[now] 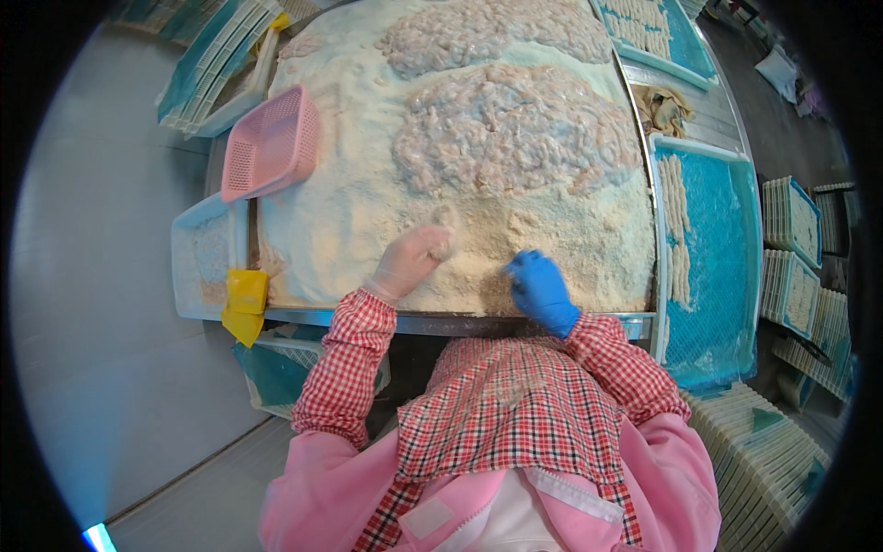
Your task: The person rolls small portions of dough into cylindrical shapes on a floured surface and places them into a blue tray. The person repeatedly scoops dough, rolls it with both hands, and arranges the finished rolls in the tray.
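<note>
My left hand (pixel 412 257), in a thin clear glove, is over the pale breading crumbs (pixel 476 238) near the table's front edge. Its fingers are curled, whitened and blurred, so whether a piece lies in them is unclear. To its right, my right hand (pixel 543 288) wears a blue glove and bends its fingers down at the crumbs; whatever they may hold is hidden. Beyond both hands lies a large heap of raw, wet meat strips (pixel 514 131). A second heap of strips (pixel 497 31) is farther back on the same powdered surface.
A pink plastic basket (pixel 272 145) stands at the table's left edge, above a white tub (pixel 207 248) and a yellow packet (pixel 245 303). On the right, a blue-lined tray (pixel 714 255) carries coated strips (pixel 675 207) along its left side. Stacked trays (pixel 759 448) stand lower right.
</note>
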`<action>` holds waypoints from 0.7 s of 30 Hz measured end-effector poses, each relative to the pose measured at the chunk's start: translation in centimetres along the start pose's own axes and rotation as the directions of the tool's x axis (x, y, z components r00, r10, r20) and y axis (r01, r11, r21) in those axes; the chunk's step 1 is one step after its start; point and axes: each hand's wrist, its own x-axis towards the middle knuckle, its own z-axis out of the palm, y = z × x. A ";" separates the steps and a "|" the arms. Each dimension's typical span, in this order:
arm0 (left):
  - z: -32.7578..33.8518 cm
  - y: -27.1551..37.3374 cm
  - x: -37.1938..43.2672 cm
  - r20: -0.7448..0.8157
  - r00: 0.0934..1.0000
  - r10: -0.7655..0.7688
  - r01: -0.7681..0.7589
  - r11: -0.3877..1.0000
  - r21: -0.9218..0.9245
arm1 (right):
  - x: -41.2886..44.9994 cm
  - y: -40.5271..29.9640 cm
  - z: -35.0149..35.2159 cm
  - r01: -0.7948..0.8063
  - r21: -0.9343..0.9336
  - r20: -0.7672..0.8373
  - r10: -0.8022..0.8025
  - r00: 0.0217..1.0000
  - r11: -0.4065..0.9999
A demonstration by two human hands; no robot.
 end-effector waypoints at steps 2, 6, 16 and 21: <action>1.0 -3.2 -2.0 0.068 0.997 -0.032 0.022 0.988 0.155 | 0.3 -0.1 3.1 0.095 0.070 0.222 -0.108 0.969 0.993; 2.9 -2.3 -0.9 0.039 0.856 -0.516 0.480 0.820 0.312 | 3.4 -0.9 5.5 -0.119 0.148 -0.046 0.127 0.991 0.982; 6.9 2.9 -2.2 -0.278 0.946 -0.169 0.226 0.956 0.189 | 6.9 -1.3 6.2 -0.240 0.910 0.378 0.444 0.812 -0.337; 11.1 3.4 1.0 -0.428 0.867 -0.255 0.253 0.965 -0.063 | 5.9 -3.1 9.7 0.001 0.849 0.257 0.415 0.873 -0.528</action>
